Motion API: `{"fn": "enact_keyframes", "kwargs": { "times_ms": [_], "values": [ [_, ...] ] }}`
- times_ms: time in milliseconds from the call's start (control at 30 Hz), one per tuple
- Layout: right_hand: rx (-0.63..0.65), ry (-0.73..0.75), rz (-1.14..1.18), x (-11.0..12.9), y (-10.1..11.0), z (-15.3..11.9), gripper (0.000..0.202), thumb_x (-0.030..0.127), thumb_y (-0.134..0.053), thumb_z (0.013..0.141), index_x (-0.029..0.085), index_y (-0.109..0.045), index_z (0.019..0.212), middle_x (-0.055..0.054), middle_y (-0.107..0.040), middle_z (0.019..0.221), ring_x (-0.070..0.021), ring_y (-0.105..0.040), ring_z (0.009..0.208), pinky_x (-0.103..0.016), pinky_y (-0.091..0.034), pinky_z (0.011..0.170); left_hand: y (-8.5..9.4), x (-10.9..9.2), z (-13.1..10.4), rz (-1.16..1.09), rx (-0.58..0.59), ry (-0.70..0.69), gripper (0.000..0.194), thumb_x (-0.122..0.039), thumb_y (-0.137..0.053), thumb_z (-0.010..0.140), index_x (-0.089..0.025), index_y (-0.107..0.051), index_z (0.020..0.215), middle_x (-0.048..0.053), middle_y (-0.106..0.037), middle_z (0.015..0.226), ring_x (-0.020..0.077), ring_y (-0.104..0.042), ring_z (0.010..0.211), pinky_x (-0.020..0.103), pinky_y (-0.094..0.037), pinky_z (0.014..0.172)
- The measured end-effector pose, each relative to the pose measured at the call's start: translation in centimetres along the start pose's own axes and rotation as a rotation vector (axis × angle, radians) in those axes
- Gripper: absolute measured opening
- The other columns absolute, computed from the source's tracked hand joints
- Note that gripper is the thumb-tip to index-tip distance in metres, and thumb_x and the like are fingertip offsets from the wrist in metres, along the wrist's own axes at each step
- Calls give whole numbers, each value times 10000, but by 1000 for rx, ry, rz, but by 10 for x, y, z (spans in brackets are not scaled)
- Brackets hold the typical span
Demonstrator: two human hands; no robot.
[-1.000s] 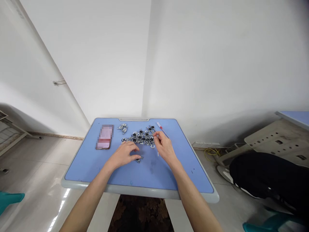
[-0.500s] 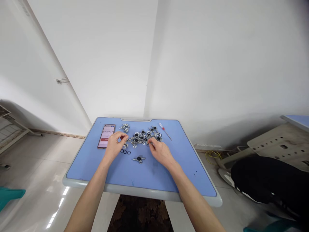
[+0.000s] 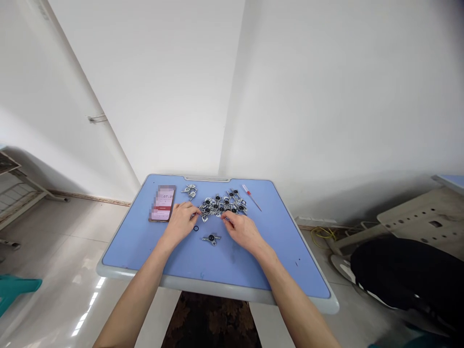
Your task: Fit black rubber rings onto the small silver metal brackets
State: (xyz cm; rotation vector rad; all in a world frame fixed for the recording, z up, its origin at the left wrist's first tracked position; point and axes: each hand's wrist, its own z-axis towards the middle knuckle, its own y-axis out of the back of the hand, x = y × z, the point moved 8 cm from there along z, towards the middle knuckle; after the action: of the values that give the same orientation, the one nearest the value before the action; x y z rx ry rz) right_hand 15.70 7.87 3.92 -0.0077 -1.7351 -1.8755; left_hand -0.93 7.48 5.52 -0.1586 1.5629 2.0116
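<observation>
Lying across the middle of the counter [image 3: 224, 268], a cluster of metal fittings [image 3: 226, 202] with round black caps extends toward the far edge. A single fitting [image 3: 211, 238] lies apart, between the cluster and the near edge. A black ring [image 3: 196, 231] lies flat just beside the left hand [image 3: 180, 221], whose fingertips reach the cluster's left side. The right hand [image 3: 242, 229] is at its near side. In each grip, thumb and fingers stand close together; whether either is clamped on a part cannot be told. A small pile of brackets [image 3: 190, 191] rests near the far edge, a phone [image 3: 163, 204] toward the far left corner, and a slender red-collared tool [image 3: 250, 195] toward the far right corner. Handling, as judged: each fitting should be light, stiff and smooth, with projecting arms liable to snag neighbours; take hold at the central body or one free arm. The ring should be soft and springy; pinch its rim.
</observation>
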Motion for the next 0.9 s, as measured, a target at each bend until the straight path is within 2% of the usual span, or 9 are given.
{"fn": "enact_keyframes", "kwargs": {
  "times_ms": [167, 367, 600, 767, 900],
  "values": [
    [7, 2, -16, 1, 0, 0, 228, 162, -428, 887, 219, -631, 974, -28, -683, 738, -178, -614, 667, -249, -319, 560, -6, -1, 0, 86, 18, -11, 127, -187, -553, 861, -207, -678, 846, 44, -637, 936, 208, -560, 911, 371, -347, 814],
    [6, 13, -20, 2, 0, 0, 218, 164, -444, 888, 217, -636, 977, -31, -698, 778, -183, -632, 711, -251, -336, 585, -15, -5, 0, 50, 99, -71, 169, -187, -585, 845, -249, -705, 947, 34, -616, 940, 211, -546, 948, 370, -345, 831],
    [29, -7, -45, 4, 0, 0, 233, 180, -430, 899, 222, -614, 1034, -21, -703, 806, -175, -633, 728, -249, -323, 582, -5, 0, 4, 105, -22, -29, 186, -123, -554, 856, -219, -668, 968, 36, -614, 975, 198, -542, 953, 351, -343, 812],
    [31, 5, -49, 5, -1, 1, 240, 201, -420, 907, 226, -612, 1050, -21, -706, 814, -171, -636, 735, -245, -323, 582, -15, -11, 7, 162, 16, -124, 101, -166, -568, 870, -202, -642, 929, 33, -609, 957, 193, -532, 938, 357, -324, 830],
    [31, 11, -51, 5, -2, 2, 241, 200, -415, 909, 227, -615, 1041, -21, -707, 824, -168, -636, 744, -242, -335, 593, -21, -17, 9, 189, 37, -167, 77, -137, -556, 871, -184, -617, 876, 31, -609, 928, 191, -527, 916, 352, -315, 817]
  ]
}}
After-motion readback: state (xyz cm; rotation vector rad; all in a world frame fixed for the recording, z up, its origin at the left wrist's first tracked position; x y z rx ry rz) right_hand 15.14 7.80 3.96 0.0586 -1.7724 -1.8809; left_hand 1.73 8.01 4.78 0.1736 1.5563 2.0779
